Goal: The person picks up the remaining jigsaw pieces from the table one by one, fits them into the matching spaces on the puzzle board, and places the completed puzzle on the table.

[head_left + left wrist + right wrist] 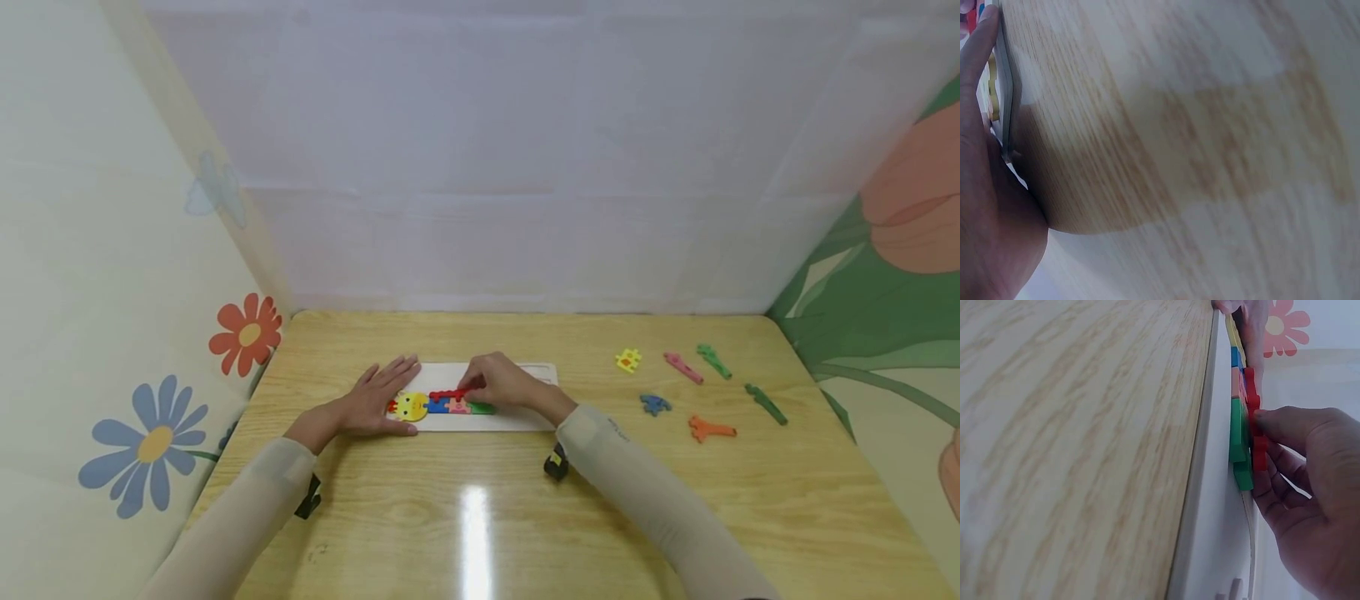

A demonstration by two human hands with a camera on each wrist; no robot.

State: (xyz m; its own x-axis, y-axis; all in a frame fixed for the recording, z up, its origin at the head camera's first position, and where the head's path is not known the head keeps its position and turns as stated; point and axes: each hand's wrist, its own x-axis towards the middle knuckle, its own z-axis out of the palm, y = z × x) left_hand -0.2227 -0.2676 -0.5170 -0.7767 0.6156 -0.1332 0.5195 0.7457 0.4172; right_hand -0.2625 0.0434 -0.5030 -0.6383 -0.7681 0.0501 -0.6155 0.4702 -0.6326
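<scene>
A white board [517, 422] lies on the table, with a yellow giraffe-head piece [411, 407] at its left end, then blue [438, 406], pink [459, 407] and green [1236, 431] pieces in a row. My left hand [369, 402] rests with spread fingers on the board's left end, around the yellow head. My right hand [501, 385] pinches a long red piece [1260, 452] between thumb and fingers, along the upper side of the row. In the right wrist view the red piece stands a little above the coloured row.
Loose on the table at the right are a yellow piece [628, 360], a blue piece [656, 405], an orange piece [711, 428], a pink piece [683, 367] and two green pieces [714, 361]. White cloth [525, 167] hangs behind the table [390, 517].
</scene>
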